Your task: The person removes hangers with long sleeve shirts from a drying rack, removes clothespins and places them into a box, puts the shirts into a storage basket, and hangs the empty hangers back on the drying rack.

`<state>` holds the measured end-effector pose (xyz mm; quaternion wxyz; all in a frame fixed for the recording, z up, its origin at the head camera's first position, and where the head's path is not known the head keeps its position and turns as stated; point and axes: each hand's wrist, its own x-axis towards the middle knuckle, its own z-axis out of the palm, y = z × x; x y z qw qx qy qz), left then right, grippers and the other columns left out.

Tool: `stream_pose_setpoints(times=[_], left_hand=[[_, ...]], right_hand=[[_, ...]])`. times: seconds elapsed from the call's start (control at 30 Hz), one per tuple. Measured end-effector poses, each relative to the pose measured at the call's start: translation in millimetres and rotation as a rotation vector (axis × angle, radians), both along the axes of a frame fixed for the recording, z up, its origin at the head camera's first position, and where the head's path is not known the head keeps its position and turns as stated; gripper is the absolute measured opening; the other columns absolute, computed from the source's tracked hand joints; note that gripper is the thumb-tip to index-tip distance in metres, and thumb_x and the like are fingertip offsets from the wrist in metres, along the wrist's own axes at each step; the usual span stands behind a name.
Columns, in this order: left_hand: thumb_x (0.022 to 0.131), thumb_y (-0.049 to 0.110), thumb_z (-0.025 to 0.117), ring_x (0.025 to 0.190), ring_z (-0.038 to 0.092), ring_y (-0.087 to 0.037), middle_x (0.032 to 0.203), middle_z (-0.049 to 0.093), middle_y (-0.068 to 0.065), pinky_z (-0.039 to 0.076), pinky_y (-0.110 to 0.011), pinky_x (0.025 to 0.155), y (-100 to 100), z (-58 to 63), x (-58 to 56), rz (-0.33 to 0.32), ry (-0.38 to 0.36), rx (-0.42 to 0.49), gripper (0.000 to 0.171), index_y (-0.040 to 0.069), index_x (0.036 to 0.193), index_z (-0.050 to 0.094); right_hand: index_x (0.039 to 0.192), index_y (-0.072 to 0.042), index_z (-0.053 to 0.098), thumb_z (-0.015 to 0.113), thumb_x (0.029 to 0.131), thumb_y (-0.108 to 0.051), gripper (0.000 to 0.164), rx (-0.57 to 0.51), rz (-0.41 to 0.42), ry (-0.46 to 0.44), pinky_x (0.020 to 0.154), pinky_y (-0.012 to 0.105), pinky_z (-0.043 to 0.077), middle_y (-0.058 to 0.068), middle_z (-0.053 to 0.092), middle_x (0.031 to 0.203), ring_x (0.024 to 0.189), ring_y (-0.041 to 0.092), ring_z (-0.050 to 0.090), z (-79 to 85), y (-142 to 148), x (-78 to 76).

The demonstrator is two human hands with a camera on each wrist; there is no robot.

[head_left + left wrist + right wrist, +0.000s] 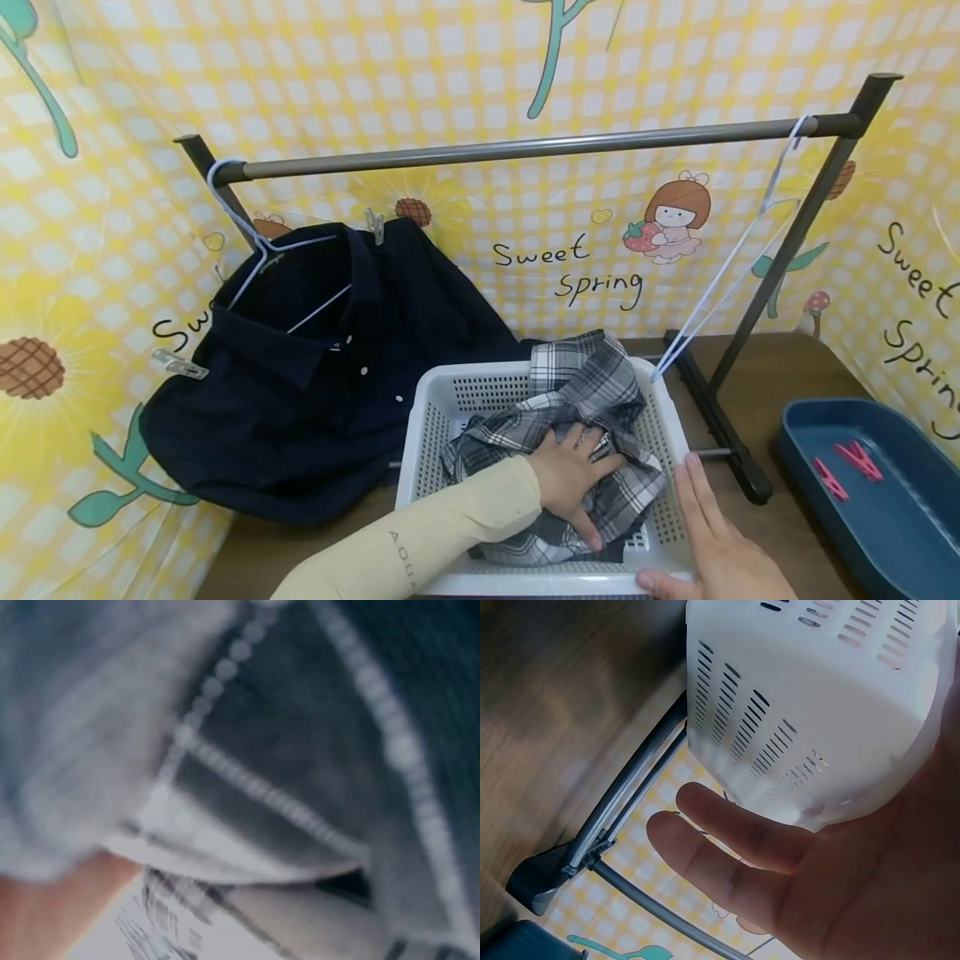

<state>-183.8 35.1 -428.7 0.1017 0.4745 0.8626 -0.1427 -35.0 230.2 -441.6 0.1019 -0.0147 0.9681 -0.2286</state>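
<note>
My left hand [572,477] presses down with spread fingers on a grey plaid shirt [555,417] bunched in a white perforated basket [422,433]. A blurred close-up of the plaid fabric [277,735] fills most of the left wrist view. At the basket's front right corner, my right hand [723,542] touches the rim, its fingers straight along the side and the thumb at the front edge. From the right wrist view, two extended fingers [735,832] lie beside the basket's outer wall [855,712]. Part of the shirt drapes over the back rim.
A dark metal rack [525,148] spans the table. At its left a navy shirt [300,417] hangs on a hanger with clear clips [180,363]; a bare white hanger [720,275] hangs at right. A blue tray [892,500] with red clothespins [858,460] stands on the right.
</note>
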Motion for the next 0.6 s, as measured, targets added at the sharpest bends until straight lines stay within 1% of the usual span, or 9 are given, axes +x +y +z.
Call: stream_pose_setpoints(times=[0.1, 0.17, 0.23, 0.27, 0.3, 0.37, 0.43, 0.53, 0.6], left_hand=[[0.068, 0.084, 0.067, 0.152, 0.010, -0.031, 0.167, 0.014, -0.008, 0.020, -0.060, 0.115, -7.7, 20.2, 2.3, -0.007, -0.037, 0.028, 0.117, 0.039, 0.162, 0.015], [0.066, 0.083, 0.069, 0.153, 0.002, -0.032, 0.168, 0.006, -0.010, 0.014, -0.066, 0.114, -16.2, 35.0, 3.8, 0.026, -0.027, 0.028, 0.121, 0.038, 0.163, 0.012], [0.060, 0.081, 0.074, 0.152, -0.005, -0.034, 0.168, -0.003, -0.010, 0.020, -0.071, 0.109, -27.7, 44.7, 3.4, 0.095, -0.019, 0.011, 0.129, 0.039, 0.162, 0.007], [0.057, 0.080, 0.077, 0.152, -0.007, -0.035, 0.168, -0.007, -0.009, 0.025, -0.073, 0.106, -33.4, 45.4, 3.0, 0.146, -0.022, -0.016, 0.133, 0.041, 0.162, 0.004], [0.055, 0.078, 0.080, 0.152, -0.007, -0.036, 0.168, -0.010, -0.009, 0.030, -0.073, 0.103, -38.8, 43.6, 2.7, 0.196, -0.028, -0.045, 0.137, 0.042, 0.162, 0.001], [0.052, 0.075, 0.083, 0.152, -0.003, -0.037, 0.168, -0.012, -0.007, 0.043, -0.069, 0.094, -47.2, 34.1, 2.6, 0.283, -0.043, -0.098, 0.142, 0.044, 0.161, -0.002], [0.051, 0.075, 0.084, 0.152, 0.002, -0.038, 0.168, -0.010, -0.006, 0.051, -0.063, 0.086, -50.4, 21.4, 4.0, 0.326, -0.058, -0.140, 0.144, 0.044, 0.160, -0.005], [0.050, 0.077, 0.083, 0.152, 0.005, -0.039, 0.168, -0.010, -0.007, 0.056, -0.057, 0.079, -49.2, 8.4, 3.8, 0.333, -0.037, -0.166, 0.146, 0.043, 0.160, -0.007], [0.051, 0.078, 0.082, 0.151, 0.006, -0.041, 0.168, -0.009, -0.009, 0.056, -0.054, 0.081, -48.9, 8.0, 1.0, 0.311, -0.033, -0.169, 0.147, 0.041, 0.161, -0.007]], right_hand=[[0.159, -0.009, -0.017, 0.068, 0.082, -0.072, 0.131, -0.002, -0.001, 0.003, 0.053, 0.040, 0.052, 0.014, -0.026, 0.164, 0.099, 0.042, 0.063, -0.6, -0.8, 0.7], [0.159, -0.010, -0.019, 0.068, 0.082, -0.071, 0.131, -0.004, -0.002, 0.005, 0.054, 0.042, 0.053, 0.014, -0.026, 0.164, 0.099, 0.044, 0.063, -0.7, -1.1, 1.0], [0.158, -0.012, -0.020, 0.068, 0.081, -0.072, 0.132, -0.003, -0.008, 0.005, 0.054, 0.043, 0.053, 0.015, -0.025, 0.164, 0.100, 0.046, 0.063, -0.7, -1.2, 0.8], [0.158, -0.012, -0.020, 0.069, 0.081, -0.072, 0.132, -0.006, -0.010, 0.006, 0.052, 0.042, 0.052, 0.015, -0.025, 0.164, 0.100, 0.046, 0.063, -0.4, -1.2, 0.9], [0.158, -0.012, -0.020, 0.069, 0.081, -0.072, 0.132, -0.003, -0.012, 0.005, 0.052, 0.041, 0.052, 0.015, -0.025, 0.164, 0.099, 0.046, 0.063, 0.0, -1.1, 1.1], [0.158, -0.012, -0.021, 0.068, 0.081, -0.072, 0.132, 0.004, -0.013, -0.002, 0.052, 0.042, 0.052, 0.014, -0.026, 0.164, 0.100, 0.046, 0.062, 0.6, -0.7, 1.2], [0.159, -0.013, -0.020, 0.068, 0.080, -0.073, 0.132, 0.007, -0.014, -0.007, 0.053, 0.042, 0.052, 0.013, -0.026, 0.164, 0.100, 0.044, 0.062, 1.7, -0.6, 1.1], [0.159, -0.012, -0.019, 0.068, 0.080, -0.073, 0.132, 0.009, -0.008, -0.004, 0.054, 0.043, 0.053, 0.013, -0.026, 0.164, 0.099, 0.042, 0.062, 2.6, -0.4, 0.6], [0.159, -0.011, -0.018, 0.068, 0.080, -0.073, 0.132, 0.008, -0.010, -0.005, 0.056, 0.045, 0.055, 0.013, -0.026, 0.164, 0.099, 0.043, 0.062, 3.2, -0.4, 0.0]])
